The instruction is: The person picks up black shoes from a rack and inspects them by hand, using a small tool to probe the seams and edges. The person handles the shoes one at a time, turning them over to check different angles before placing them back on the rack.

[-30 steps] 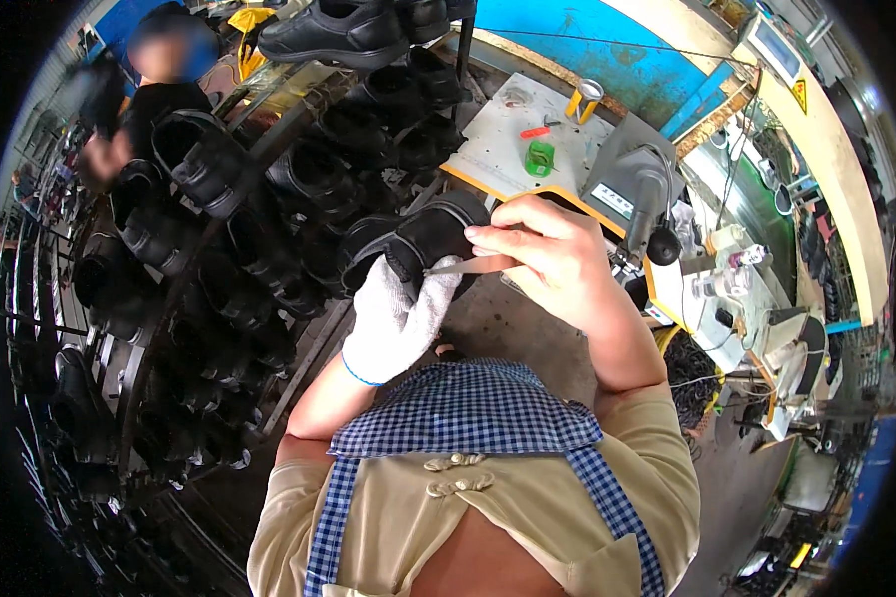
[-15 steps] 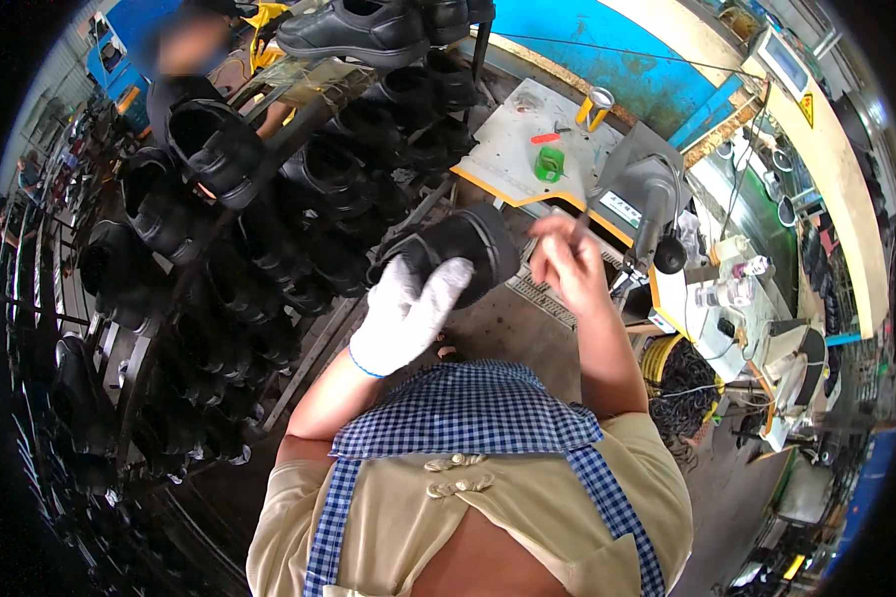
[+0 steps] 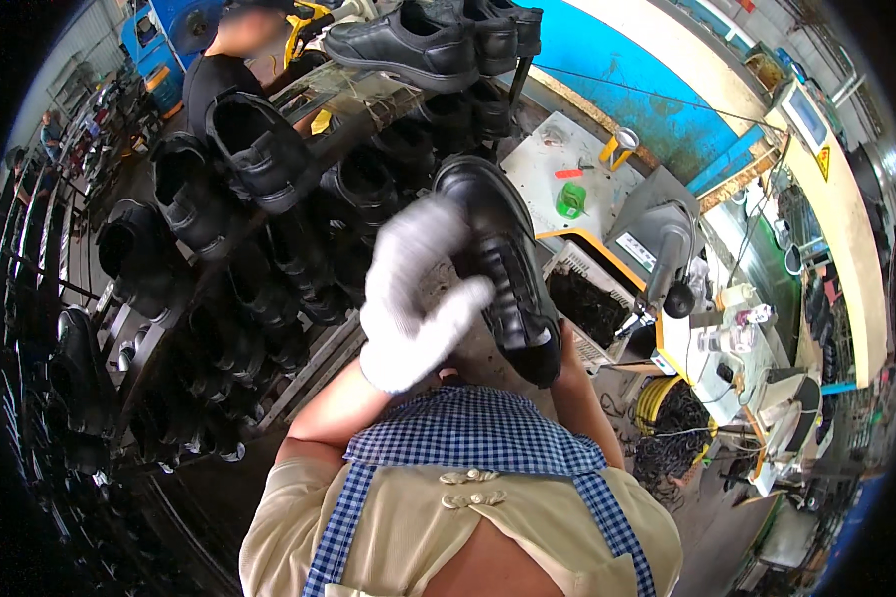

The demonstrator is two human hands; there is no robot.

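Observation:
A black leather shoe stands in front of my chest, toe pointing away and upper facing me. My right hand is at its heel end on the right side and holds it from behind; the shoe hides most of those fingers. Beside the shoe's left edge is my left hand in a white knitted glove. Its thumb stands apart from the fingers, which are blurred by motion near the toe. Whether the glove touches the shoe, I cannot tell.
Racks of black shoes fill the left. At the back right are a white worktable, a green tape roll, a grey machine and a crate of dark scraps. Another person works beyond the racks.
The shoe has turned from lying sideways in my left hand to toe-away. My left hand has loosened from it, and my right hand has come from the right to its heel.

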